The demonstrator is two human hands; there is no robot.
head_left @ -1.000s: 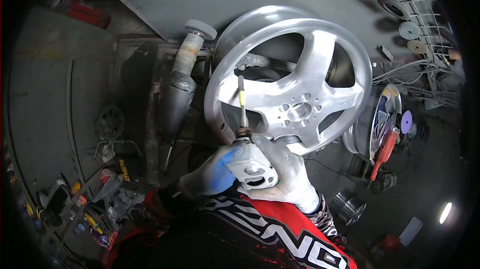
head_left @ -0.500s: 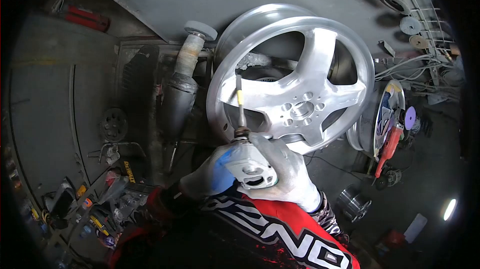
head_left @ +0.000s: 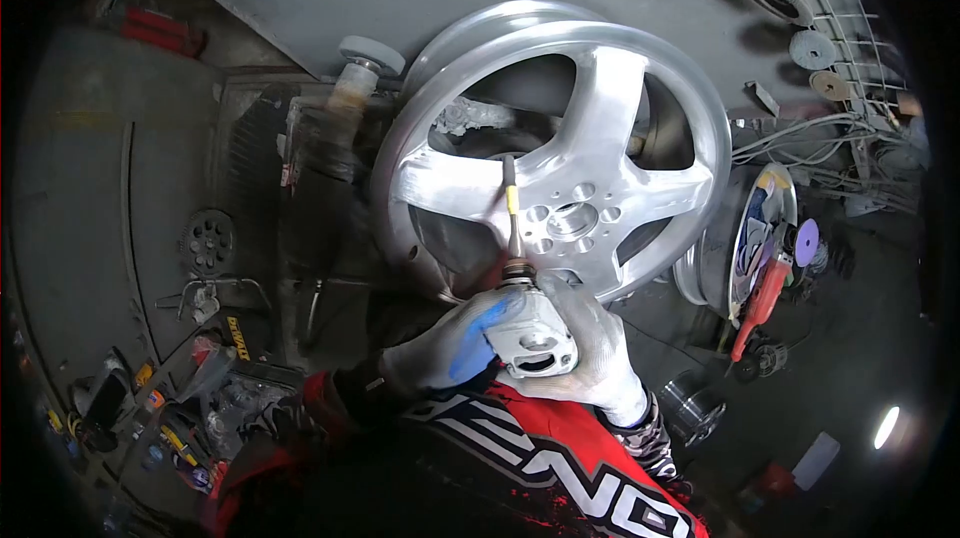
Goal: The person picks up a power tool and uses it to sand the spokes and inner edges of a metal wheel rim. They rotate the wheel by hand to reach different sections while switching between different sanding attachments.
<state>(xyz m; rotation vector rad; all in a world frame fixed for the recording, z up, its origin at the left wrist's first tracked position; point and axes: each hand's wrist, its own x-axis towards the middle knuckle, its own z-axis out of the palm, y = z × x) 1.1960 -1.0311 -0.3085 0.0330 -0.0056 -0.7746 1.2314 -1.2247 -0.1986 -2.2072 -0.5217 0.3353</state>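
Observation:
A silver five-spoke alloy wheel rim (head_left: 620, 108) stands tilted in front of me. Both gloved hands are closed around a white die grinder (head_left: 545, 323) held close to my chest. My left hand (head_left: 445, 343), in a grey glove with a blue patch, grips its left side. From the right, my right hand (head_left: 597, 343) wraps the body in a whitish glove. The grinder's long shaft, with a yellow band (head_left: 513, 200), points away from me. Its dark tip (head_left: 509, 170) overlaps the left spoke near the hub in this view.
Left of the rim stands a machine with a round grey wheel (head_left: 372, 55). A red angle grinder (head_left: 762, 308) rests by another rim (head_left: 705, 273) at the right. Abrasive discs (head_left: 812, 50) hang on a wire rack. Assorted tools (head_left: 185, 438) lie at lower left.
The grinder and both hands have shifted right relative to the rim. The tool tip has gone from the left spoke's outer part toward the hub. The surroundings appear shifted slightly left.

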